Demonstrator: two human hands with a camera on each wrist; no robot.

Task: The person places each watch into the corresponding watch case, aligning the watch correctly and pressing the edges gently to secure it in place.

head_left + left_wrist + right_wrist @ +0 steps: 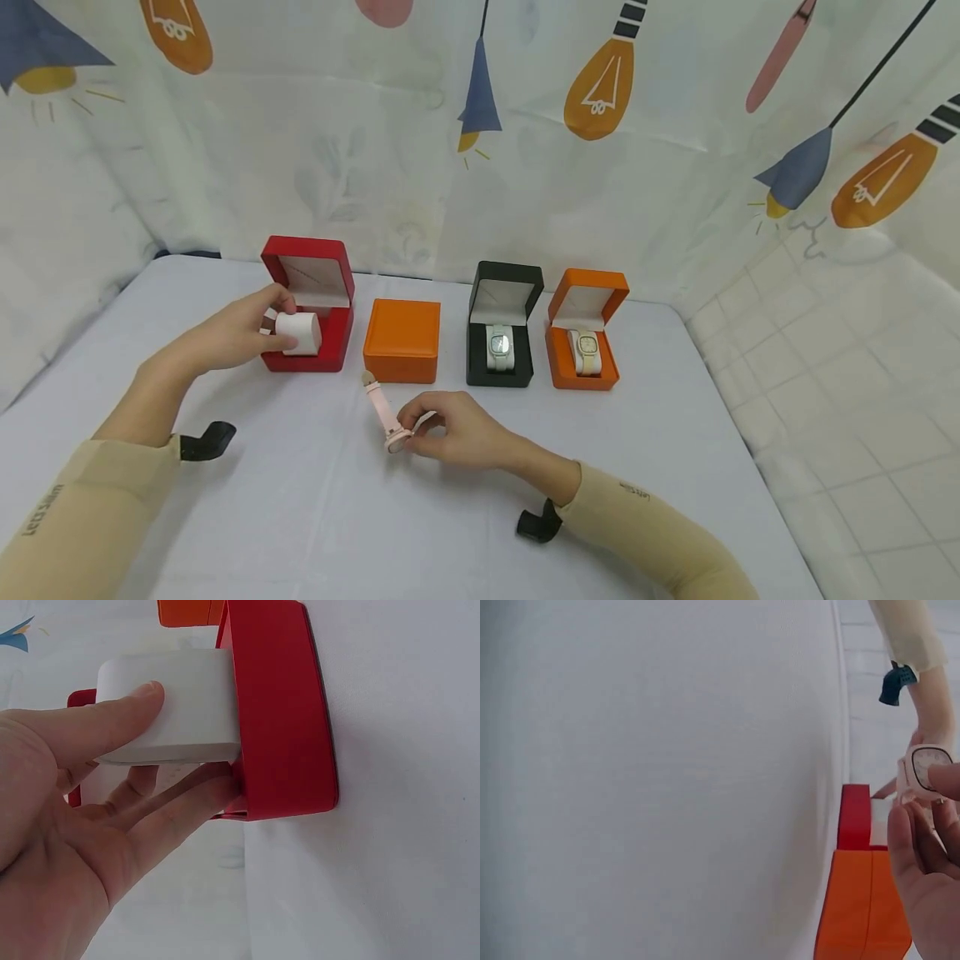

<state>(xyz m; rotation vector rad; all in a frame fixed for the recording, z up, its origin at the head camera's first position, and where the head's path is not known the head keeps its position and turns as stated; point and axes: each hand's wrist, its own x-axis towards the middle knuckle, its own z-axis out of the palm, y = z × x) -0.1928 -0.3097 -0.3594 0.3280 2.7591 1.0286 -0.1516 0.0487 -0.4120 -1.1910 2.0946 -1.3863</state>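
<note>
At the far left of the table stands an open red watch box [309, 360]. My left hand [238, 327] pinches a white watch cushion [303, 333] between thumb and fingers. In the left wrist view the cushion [180, 705] is partly out of the box, its far end still behind the red wall [285, 712]. My right hand [463, 429] holds a pink wristwatch [384, 408] by its case, above the table in front of the closed orange box [402, 340]. Its strap points up and left. The right wrist view shows the dial [930, 761] under my thumb.
Right of the closed orange box stand an open dark green box [498, 377] and an open orange box [587, 382], each with a watch on a cushion. A patterned curtain [375, 167] hangs behind the white-covered table [315, 517]. Black mounts [208, 442] sit at both wrists.
</note>
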